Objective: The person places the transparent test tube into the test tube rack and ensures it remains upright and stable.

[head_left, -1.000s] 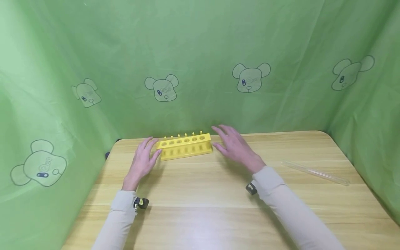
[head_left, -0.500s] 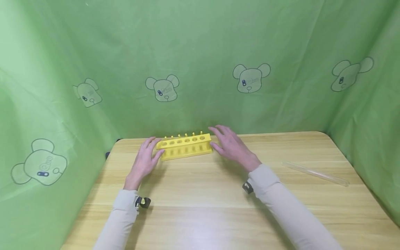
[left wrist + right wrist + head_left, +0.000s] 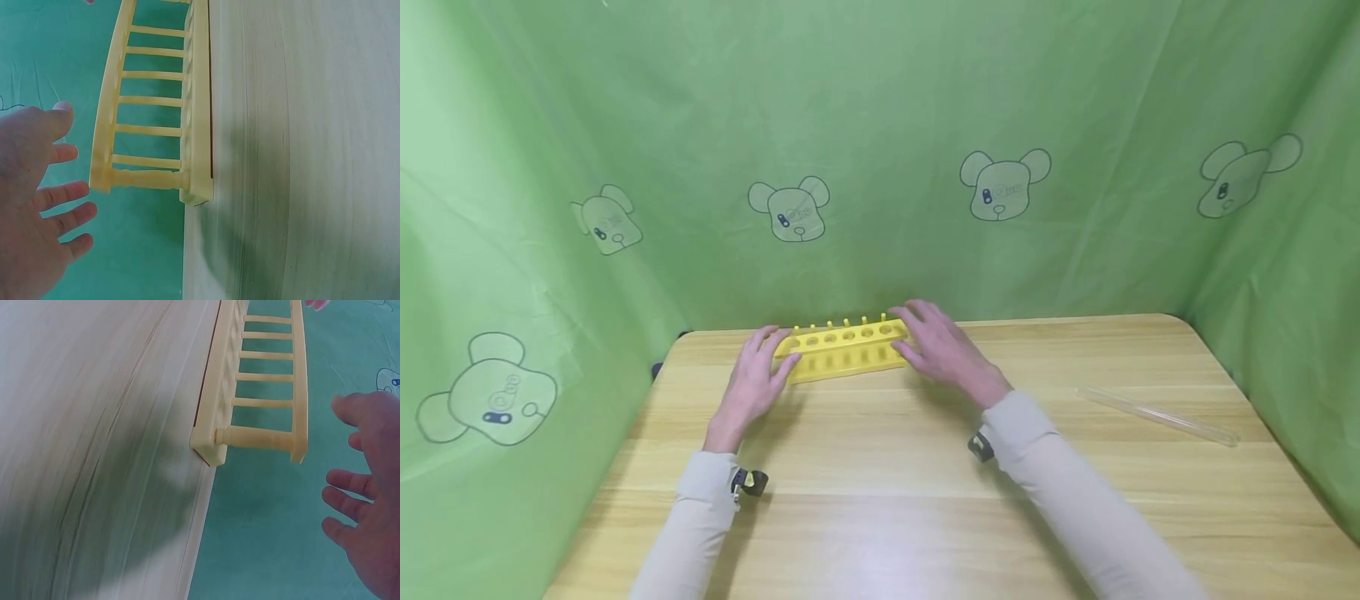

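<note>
A yellow test tube rack [image 3: 848, 347] stands near the table's back edge, with a row of round holes on top and short pegs behind. No tubes show in it. At its left end is my left hand [image 3: 754, 377], fingers apart and thumb in front. My right hand [image 3: 946, 354] reaches over the right end in the same way. In the left wrist view, spread fingers of the left hand [image 3: 31, 206] appear apart from the rack [image 3: 200, 100]. The right wrist view likewise shows a gap between the right hand [image 3: 375, 506] and the rack [image 3: 300, 387].
A clear glass or plastic tube [image 3: 1157, 415] lies slantwise on the right of the wooden table [image 3: 880, 467]. Green cloth [image 3: 895, 258] with mouse-head prints hangs close behind the table and along both sides.
My right hand has moved left to the rack's right end. The left hand has edged slightly right and its thumb now overlaps the rack's front. The rack and the clear tube look unmoved.
</note>
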Demonstrator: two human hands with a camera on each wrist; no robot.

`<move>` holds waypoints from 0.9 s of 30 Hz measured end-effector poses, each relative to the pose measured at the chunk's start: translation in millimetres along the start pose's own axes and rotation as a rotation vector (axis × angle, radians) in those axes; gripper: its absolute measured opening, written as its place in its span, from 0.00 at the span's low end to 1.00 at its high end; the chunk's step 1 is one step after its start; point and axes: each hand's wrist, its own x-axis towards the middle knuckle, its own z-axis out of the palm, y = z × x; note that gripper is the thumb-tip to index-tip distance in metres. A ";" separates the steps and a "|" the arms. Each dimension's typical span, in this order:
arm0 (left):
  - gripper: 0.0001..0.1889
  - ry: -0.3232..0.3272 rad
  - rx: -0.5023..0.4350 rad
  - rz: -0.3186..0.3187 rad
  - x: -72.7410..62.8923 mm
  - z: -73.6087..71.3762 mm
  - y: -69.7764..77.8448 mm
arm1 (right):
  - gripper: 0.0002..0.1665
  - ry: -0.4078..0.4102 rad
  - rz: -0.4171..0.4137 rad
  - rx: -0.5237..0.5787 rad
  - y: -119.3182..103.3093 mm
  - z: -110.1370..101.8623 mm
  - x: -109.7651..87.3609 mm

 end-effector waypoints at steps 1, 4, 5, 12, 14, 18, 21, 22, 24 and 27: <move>0.27 0.000 -0.001 0.003 0.4 0.1 0.3 | 0.33 0.001 0.000 0.004 -0.8 0.7 0.7; 0.28 0.003 0.003 0.001 1.2 0.8 0.9 | 0.33 0.003 0.006 0.006 -3.4 2.1 2.9; 0.28 0.004 0.005 0.000 1.4 1.0 0.8 | 0.33 0.003 0.006 0.005 -3.9 2.9 3.7; 0.29 0.010 -0.008 0.002 4.1 3.5 2.4 | 0.33 -0.010 -0.010 0.010 -8.3 6.8 9.9; 0.29 0.009 -0.014 0.007 5.3 4.5 3.9 | 0.33 -0.011 -0.012 0.008 -9.8 7.2 11.7; 0.28 0.009 -0.019 0.011 7.3 6.2 7.0 | 0.33 -0.024 -0.012 0.004 -13.4 8.4 15.1; 0.27 0.013 -0.028 0.016 8.3 8.2 8.2 | 0.32 -0.041 0.003 0.020 -16.1 10.5 17.1; 0.27 0.014 -0.032 0.020 8.6 9.0 8.2 | 0.32 -0.047 0.009 0.024 -16.9 11.4 17.6; 0.27 0.015 -0.036 0.027 9.2 10.5 8.2 | 0.32 -0.054 0.018 0.026 -18.0 13.9 18.5; 0.27 0.012 -0.035 0.029 10.6 12.5 8.3 | 0.31 -0.059 0.027 0.019 -19.2 17.8 19.6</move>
